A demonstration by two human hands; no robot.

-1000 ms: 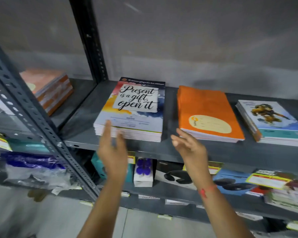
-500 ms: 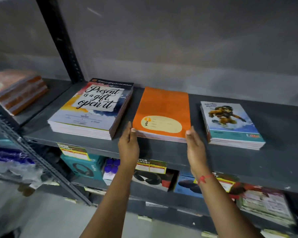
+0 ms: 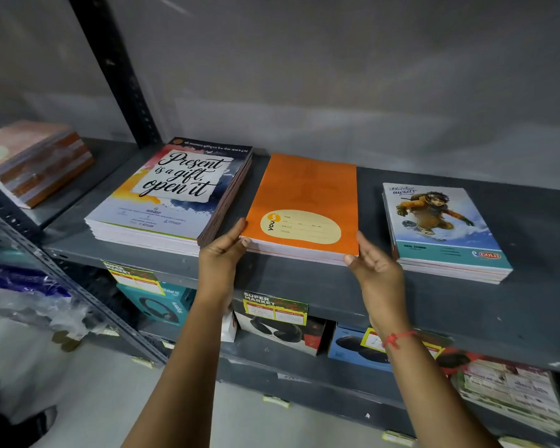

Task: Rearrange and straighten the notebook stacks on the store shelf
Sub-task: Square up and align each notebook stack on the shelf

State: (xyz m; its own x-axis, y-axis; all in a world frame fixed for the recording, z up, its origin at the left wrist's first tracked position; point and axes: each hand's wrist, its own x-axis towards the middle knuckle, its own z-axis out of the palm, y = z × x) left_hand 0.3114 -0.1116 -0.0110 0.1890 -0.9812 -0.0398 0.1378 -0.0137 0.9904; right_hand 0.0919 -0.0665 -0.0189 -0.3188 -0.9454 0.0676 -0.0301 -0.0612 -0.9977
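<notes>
Three notebook stacks lie on the grey shelf (image 3: 434,305). In the middle is the orange notebook stack (image 3: 304,195) with a cream label. My left hand (image 3: 222,257) grips its near left corner and my right hand (image 3: 374,265) grips its near right corner, thumbs at the stack's front edge. To the left sits a taller stack with a "Present is a gift, open it" cover (image 3: 172,195). A shorter stack with a snowboarder cover (image 3: 440,227) lies to the right, slightly fanned.
A dark upright post (image 3: 120,76) stands behind the left stack. Another notebook pile (image 3: 29,160) lies on the neighbouring shelf at far left. Boxed headphones (image 3: 278,328) with price tags fill the lower shelf. The grey wall closes the shelf's back.
The view swung right from the left stack to the orange one. Both hands went from hovering in front of the shelf to clasping the orange stack's near corners.
</notes>
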